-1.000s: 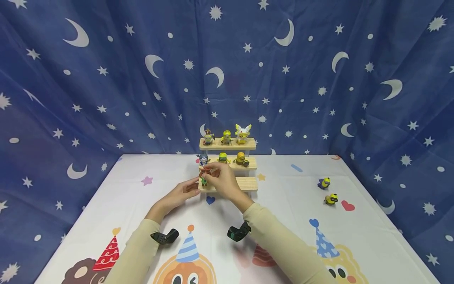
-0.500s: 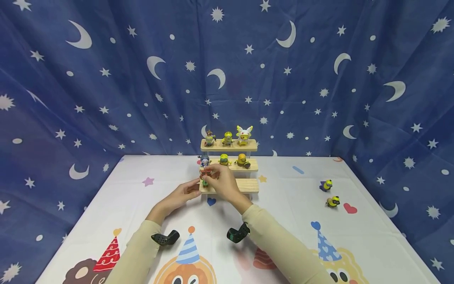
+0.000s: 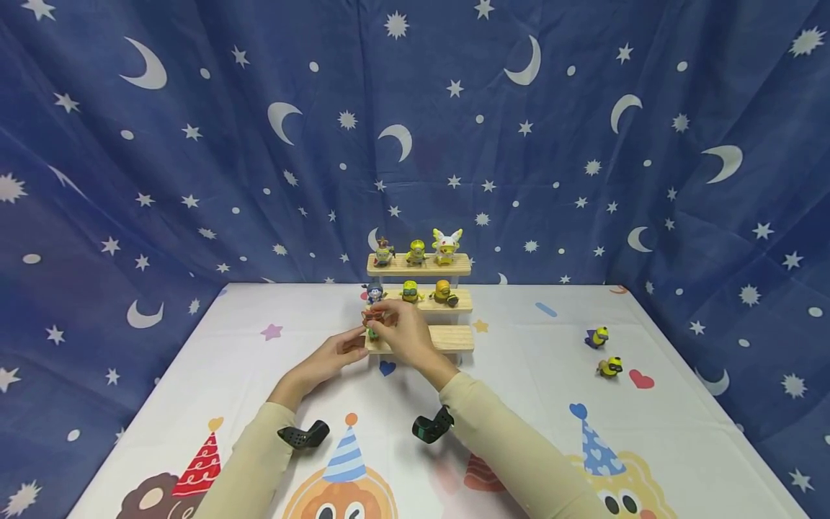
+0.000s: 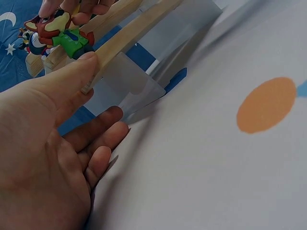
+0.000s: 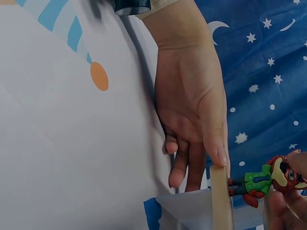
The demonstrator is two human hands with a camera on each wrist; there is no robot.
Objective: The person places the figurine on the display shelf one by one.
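A fox figurine (image 3: 372,333) in a green shirt with a tie stands at the left end of the bottom step of a wooden three-step display shelf (image 3: 454,337). My right hand (image 3: 410,335) pinches it by its reddish-brown head. At the shelf's left end is my left hand (image 3: 327,360); in the left wrist view its thumb and index finger hold the end of the bottom board, the other fingers loosely bent below. From the right wrist view, the fox (image 5: 259,181) has its feet at the board. Behind it on the middle step stands a blue-grey figurine (image 3: 374,293).
Yellow figurines (image 3: 410,291) occupy the middle step, and several more (image 3: 416,252) line the top one. Two small yellow figurines (image 3: 596,337) are on the table at the right. A blue star-and-moon curtain (image 3: 415,144) hangs behind the white patterned tablecloth (image 3: 519,375).
The right hand stays at the fox's head, with the fox tilting slightly and shifting a little. The left hand keeps its place at the shelf end. The head view shifts slightly.
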